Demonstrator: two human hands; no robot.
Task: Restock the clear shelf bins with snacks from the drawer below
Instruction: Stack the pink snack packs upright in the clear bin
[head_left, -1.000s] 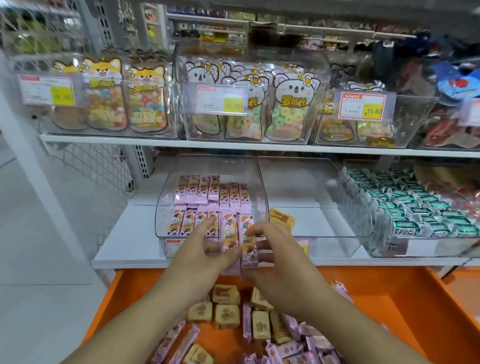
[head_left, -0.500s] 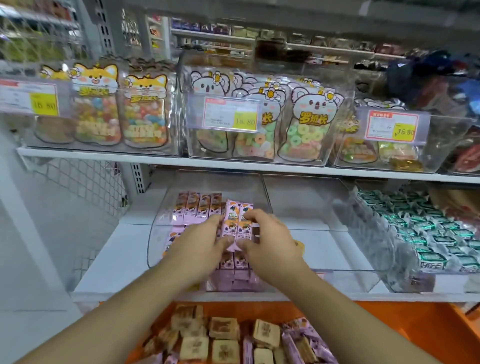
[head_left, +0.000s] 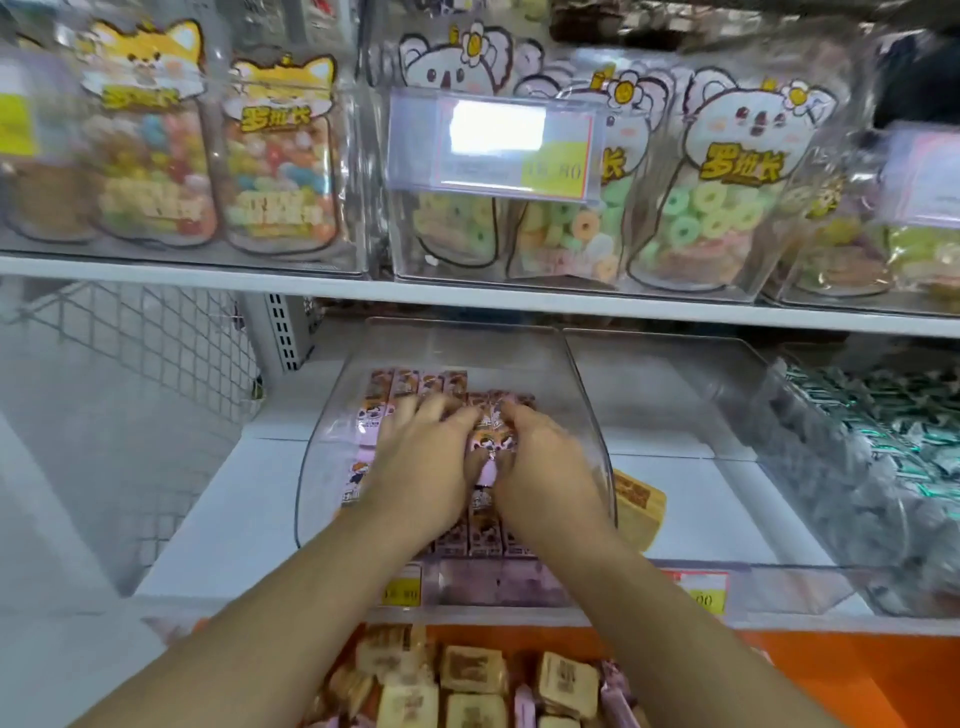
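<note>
Both my hands are inside the clear shelf bin (head_left: 322, 467) on the middle shelf, which holds rows of pink snack bars (head_left: 415, 382). My left hand (head_left: 421, 462) lies over the rows with its fingers spread and fairly straight, pressing on the bars. My right hand (head_left: 545, 467) curls its fingers round a few pink snack bars (head_left: 491, 441) that show between the two hands. Below, the orange drawer (head_left: 841, 680) holds tan square snack packs (head_left: 472, 670) and more pink bars (head_left: 524, 701).
The neighbouring clear bin (head_left: 675, 410) holds one tan packet (head_left: 638, 501). Further right is a bin of green-wrapped candies (head_left: 893, 447). The shelf above (head_left: 311, 286) overhangs with bins of gummy bags. A wire mesh panel (head_left: 130, 353) stands at the left.
Both hands carried a small bundle of pink bars up from the drawer's front edge into the bin and lowered it onto the rows. The camera moved closer to the shelf.
</note>
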